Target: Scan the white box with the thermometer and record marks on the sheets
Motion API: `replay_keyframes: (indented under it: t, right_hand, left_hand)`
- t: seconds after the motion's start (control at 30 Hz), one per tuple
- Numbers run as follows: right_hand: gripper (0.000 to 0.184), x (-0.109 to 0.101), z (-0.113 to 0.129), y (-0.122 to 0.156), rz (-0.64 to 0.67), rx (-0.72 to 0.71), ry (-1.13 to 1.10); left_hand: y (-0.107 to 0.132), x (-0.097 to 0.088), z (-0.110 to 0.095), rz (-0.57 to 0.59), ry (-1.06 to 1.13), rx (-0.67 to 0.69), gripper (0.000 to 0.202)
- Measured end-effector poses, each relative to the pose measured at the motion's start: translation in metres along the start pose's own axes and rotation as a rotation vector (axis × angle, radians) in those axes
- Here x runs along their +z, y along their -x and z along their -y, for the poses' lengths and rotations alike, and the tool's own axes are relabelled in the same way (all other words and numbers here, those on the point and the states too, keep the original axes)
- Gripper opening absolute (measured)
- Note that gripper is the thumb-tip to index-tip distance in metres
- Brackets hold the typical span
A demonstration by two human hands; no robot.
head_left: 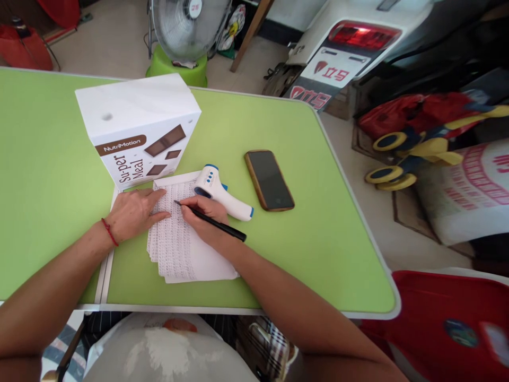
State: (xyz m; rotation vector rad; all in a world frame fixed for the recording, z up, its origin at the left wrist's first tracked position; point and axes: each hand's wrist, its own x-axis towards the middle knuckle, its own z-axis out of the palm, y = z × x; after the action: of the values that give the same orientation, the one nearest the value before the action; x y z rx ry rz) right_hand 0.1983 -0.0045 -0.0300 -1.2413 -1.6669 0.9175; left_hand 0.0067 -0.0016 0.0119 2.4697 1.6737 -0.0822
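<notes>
Head view: the left hand (137, 215) lies flat and open on the left edge of a stack of printed sheets (175, 249), palm down, with the fingers extended and no object grasped. A red cord bracelet (108, 232) encircles the left wrist. The right hand (204, 220) is closed in a writing grip around a black pen (217, 224), with the pen's tip directed at the upper part of the top sheet; whether the tip makes contact cannot be confirmed from this view. The stack sits near the front edge of a green folding table (51, 175) with a metal rim, just right of the table's central seam. A white infrared thermometer (226, 195) with blue trim lies on its side, its head over the stack's upper right corner and its handle just beside the right hand. A smartphone (269, 180) in a brown case lies face up to the right, apart from the thermometer. A white NutriMotion Super Meal box (139, 127) stands behind the stack, just beyond the left hand. Beyond the table, an electric fan (186, 26) stands on a green stool (177, 71), and the rear of a white scooter (342, 58) with a red tail lamp occupies the upper right.
</notes>
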Motion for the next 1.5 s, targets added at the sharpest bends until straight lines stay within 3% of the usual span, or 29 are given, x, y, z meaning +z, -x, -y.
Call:
replay_keyframes:
  t: [0.3, 0.67, 0.93, 1.37, 1.5]
  right_hand:
    - [0.010, -0.0004, -0.0016, 0.0003, 0.001, -0.005, 0.068]
    - [0.011, -0.0008, 0.0005, 0.0017, 0.027, -0.037, -0.033]
    - [0.013, -0.0010, 0.0008, 0.0019, 0.076, -0.102, 0.054]
    - [0.013, -0.0018, 0.0004, 0.0031, 0.110, -0.073, 0.015]
    - [0.012, 0.0002, 0.0003, 0.0025, 0.047, -0.028, 0.019]
  left_hand:
    - [0.0001, -0.0016, -0.0001, 0.000, -0.016, 0.013, 0.050]
    - [0.0007, -0.0001, 0.0011, -0.018, -0.010, 0.016, 0.049]
    - [0.0004, -0.0001, 0.0017, -0.015, 0.002, 0.021, 0.052]
    - [0.0004, -0.0010, 0.0013, 0.002, -0.025, 0.024, 0.051]
    - [0.0005, -0.0002, 0.0017, -0.013, -0.020, 0.015, 0.052]
